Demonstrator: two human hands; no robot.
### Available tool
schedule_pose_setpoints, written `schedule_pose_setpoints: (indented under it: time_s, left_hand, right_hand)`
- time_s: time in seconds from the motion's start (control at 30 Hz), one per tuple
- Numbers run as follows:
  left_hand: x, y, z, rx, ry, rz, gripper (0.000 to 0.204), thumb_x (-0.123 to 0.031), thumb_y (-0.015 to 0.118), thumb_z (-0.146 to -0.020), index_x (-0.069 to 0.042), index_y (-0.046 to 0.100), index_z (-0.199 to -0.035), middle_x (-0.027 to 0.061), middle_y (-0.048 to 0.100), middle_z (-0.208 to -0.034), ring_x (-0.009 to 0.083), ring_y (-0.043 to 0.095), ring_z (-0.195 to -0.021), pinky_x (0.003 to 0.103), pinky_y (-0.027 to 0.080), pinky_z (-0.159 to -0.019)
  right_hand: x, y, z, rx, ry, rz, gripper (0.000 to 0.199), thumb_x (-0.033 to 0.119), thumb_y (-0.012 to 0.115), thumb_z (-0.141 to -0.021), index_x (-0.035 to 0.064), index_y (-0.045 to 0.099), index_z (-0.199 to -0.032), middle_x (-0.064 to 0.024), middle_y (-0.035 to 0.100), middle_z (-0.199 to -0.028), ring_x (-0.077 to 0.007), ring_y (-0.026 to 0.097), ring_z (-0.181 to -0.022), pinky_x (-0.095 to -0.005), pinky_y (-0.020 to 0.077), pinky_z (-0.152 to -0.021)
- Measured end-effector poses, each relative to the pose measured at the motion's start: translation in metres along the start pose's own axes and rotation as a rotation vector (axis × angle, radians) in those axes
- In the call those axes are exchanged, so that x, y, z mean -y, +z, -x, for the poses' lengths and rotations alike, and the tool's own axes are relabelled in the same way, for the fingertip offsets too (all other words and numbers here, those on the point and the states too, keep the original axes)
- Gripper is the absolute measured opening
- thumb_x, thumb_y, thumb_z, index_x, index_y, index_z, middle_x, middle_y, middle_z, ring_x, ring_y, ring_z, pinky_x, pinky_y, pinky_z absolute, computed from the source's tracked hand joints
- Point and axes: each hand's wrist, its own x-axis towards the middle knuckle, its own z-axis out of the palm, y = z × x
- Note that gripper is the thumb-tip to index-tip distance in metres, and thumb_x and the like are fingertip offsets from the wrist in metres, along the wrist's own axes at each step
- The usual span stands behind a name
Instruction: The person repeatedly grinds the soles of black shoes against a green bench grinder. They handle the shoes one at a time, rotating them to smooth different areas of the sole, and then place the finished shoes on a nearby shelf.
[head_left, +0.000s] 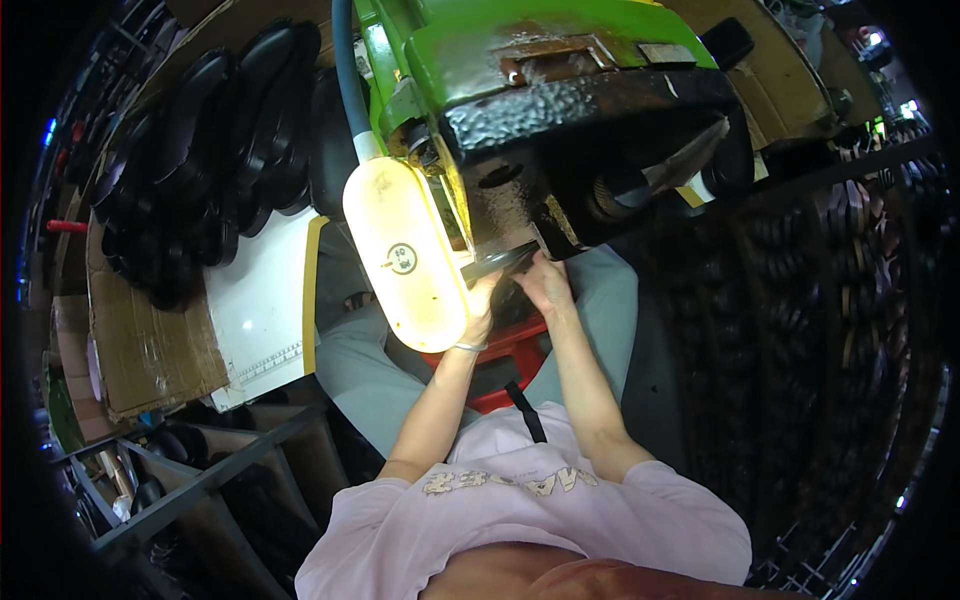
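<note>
Both my hands reach up under a big green and black machine. My left hand and my right hand together grip a dark flat piece, pressed against the machine's black lower head. A lit oval yellow lamp hangs right beside my left hand and hides part of it. A band sits on my left wrist. Under my hands lies a red stool or frame.
A pile of black shoe soles lies on a cardboard-covered table at the left, beside a white board. Racks of dark soles fill the right side. Metal shelving stands at the lower left.
</note>
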Motion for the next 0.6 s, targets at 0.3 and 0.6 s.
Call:
schedule_pose_setpoints:
  time_s: [0.3,0.6]
  left_hand:
    - [0.009,-0.013,0.000,0.099,0.238,-0.473,0.035,0.005,0.080,-0.071,0.004,0.060,-0.100,0.0101,0.066,-0.097,0.0162,0.064,-0.085,0.028,0.053,-0.078]
    - [-0.019,-0.051,-0.008,0.138,0.101,-0.143,0.030,0.006,0.071,-0.077,0.004,0.057,-0.103,0.0105,0.061,-0.095,0.0173,0.062,-0.086,0.029,0.052,-0.077]
  right_hand:
    - [0.126,0.047,0.031,-0.346,-0.875,0.659,0.064,-0.006,0.079,-0.072,0.0047,0.052,-0.130,-0.0078,0.054,-0.121,-0.0163,0.055,-0.104,-0.0280,0.0460,-0.093]
    - [0.153,0.093,0.054,-0.159,-0.929,0.838,0.071,0.001,0.084,-0.070,0.0010,0.050,-0.131,-0.0131,0.055,-0.122,-0.0204,0.058,-0.104,-0.0304,0.0494,-0.091]
